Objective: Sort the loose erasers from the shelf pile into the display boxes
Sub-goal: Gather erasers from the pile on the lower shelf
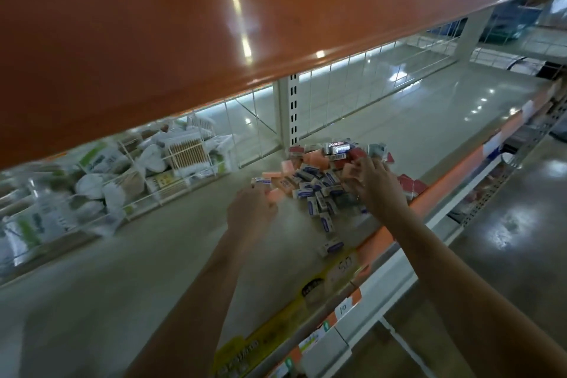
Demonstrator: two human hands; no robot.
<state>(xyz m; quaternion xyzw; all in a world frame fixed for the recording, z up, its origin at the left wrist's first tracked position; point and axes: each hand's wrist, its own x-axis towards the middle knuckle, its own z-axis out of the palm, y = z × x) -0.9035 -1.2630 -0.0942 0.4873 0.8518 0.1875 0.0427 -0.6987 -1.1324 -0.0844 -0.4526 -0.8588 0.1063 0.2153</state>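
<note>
Nearest: the shelf's front edge (306, 294), with yellow and white price tags. One loose eraser (333, 246) in a blue-and-white sleeve lies just behind it. My left hand (250, 212), fingers curled, touches a pink eraser (275, 194) at the pile's left edge; whether it grips, I cannot tell. My right hand (376, 182) reaches into the eraser pile (319, 181), fingers bent among the pieces, grip unclear. Farther left: wire baskets (171, 169) of packaged goods. Above: an orange shelf (184, 24).
</note>
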